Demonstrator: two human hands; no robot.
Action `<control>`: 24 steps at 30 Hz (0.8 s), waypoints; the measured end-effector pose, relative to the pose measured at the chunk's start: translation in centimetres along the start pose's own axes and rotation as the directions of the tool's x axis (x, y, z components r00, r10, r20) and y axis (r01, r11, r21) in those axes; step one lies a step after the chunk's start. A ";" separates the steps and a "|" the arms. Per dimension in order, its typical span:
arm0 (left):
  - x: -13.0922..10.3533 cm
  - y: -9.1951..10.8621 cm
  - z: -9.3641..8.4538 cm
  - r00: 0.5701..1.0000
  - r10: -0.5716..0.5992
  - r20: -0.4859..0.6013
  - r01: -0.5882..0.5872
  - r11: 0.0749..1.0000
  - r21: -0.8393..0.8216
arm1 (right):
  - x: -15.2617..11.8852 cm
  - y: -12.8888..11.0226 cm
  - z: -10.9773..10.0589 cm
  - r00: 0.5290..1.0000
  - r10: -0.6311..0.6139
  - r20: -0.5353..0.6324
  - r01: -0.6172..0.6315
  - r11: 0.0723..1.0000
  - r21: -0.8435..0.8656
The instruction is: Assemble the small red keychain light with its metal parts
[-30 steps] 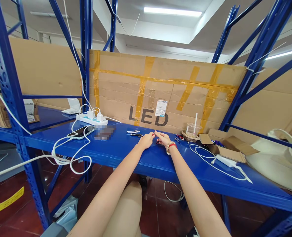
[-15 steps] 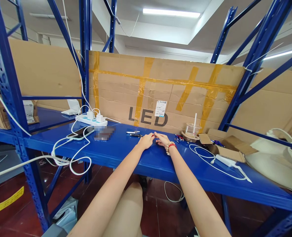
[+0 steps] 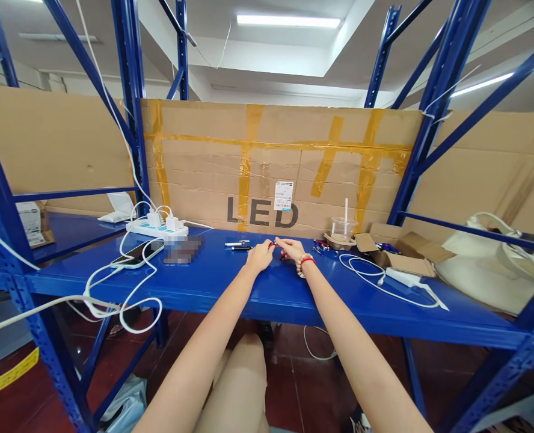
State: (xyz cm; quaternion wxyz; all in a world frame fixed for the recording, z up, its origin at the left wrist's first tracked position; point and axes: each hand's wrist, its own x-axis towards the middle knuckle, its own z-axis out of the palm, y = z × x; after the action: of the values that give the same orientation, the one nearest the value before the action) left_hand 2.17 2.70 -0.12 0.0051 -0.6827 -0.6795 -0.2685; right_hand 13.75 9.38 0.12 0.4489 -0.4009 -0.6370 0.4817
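Observation:
Both hands meet over the blue table (image 3: 195, 276), toward its back edge. My left hand (image 3: 260, 257) is closed, its fingertips pinched around a small red item (image 3: 271, 245) too tiny to name. From the other side my right hand (image 3: 291, 248), wearing a bead bracelet, brings thumb and forefinger together at the same spot; whatever is between them is mostly hidden. Left of the hands lie two pens (image 3: 239, 245), one silvery and one black. Several small red and blue pieces (image 3: 322, 246) lie to the right.
A power strip (image 3: 136, 228) with chargers, a phone (image 3: 138, 254) and looped white cables are on the left. To the right stand a plastic cup (image 3: 343, 228) with a straw, an opened cardboard box (image 3: 406, 261), a white adapter (image 3: 402, 277) and a pale bag (image 3: 478, 276). Cardboard (image 3: 195, 174) backs the table.
The camera view has turned slightly, so the scene sits a little further left. Both hands stay together at the same place, with only slight finger movement.

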 end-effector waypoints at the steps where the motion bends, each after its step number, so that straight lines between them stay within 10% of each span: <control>1: 0.0 0.0 0.0 1.000 -0.002 0.001 0.002 1.000 0.002 | 0.1 0.1 0.0 1.000 -0.010 -0.004 0.010 1.000 -0.006; 24: -0.1 -0.1 0.1 0.999 0.046 0.001 -0.046 0.998 0.033 | -0.2 0.1 0.1 0.997 0.066 0.050 -0.066 0.998 0.010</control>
State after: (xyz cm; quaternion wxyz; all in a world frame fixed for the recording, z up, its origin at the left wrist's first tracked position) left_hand 2.16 2.65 -0.31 0.0224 -0.6980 -0.6681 -0.2568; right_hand 13.69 9.22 0.00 0.4191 -0.4069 -0.6315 0.5099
